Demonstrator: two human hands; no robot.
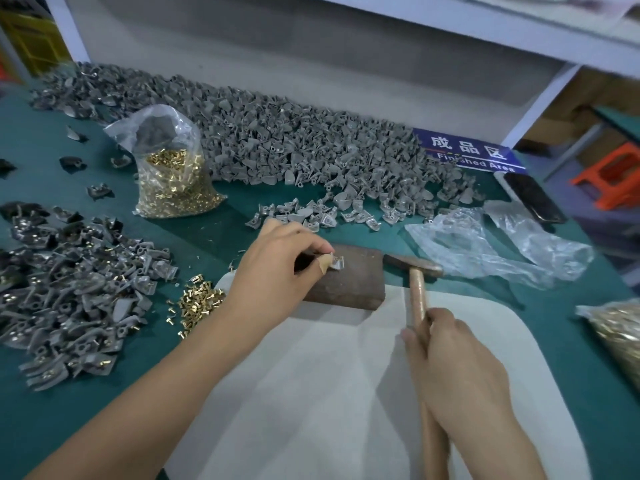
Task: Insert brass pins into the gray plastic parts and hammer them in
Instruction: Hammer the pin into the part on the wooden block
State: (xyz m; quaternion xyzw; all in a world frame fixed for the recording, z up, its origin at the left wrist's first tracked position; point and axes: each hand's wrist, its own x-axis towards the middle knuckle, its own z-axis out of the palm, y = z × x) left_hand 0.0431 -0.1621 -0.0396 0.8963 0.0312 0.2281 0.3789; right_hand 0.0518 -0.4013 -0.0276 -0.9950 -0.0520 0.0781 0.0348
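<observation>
right hand (457, 362) gripping hammer (417, 289), "Finished Area" sign (474, 150)

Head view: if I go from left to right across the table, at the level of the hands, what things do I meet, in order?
Pile of gray parts with pins → loose brass pins → left hand pinching a gray part → dark block → hammer held by the right hand → bag of brass pins.

A workbench covered in teal-green felt (571, 358) fills the near view. Behind it stands a plain grey wall (277, 53) under a white shelf (450, 26), held by a white slanted post (543, 102). At far right, an orange plastic stool (613, 178) sits beside stacked brown cardboard boxes (568, 123).
</observation>
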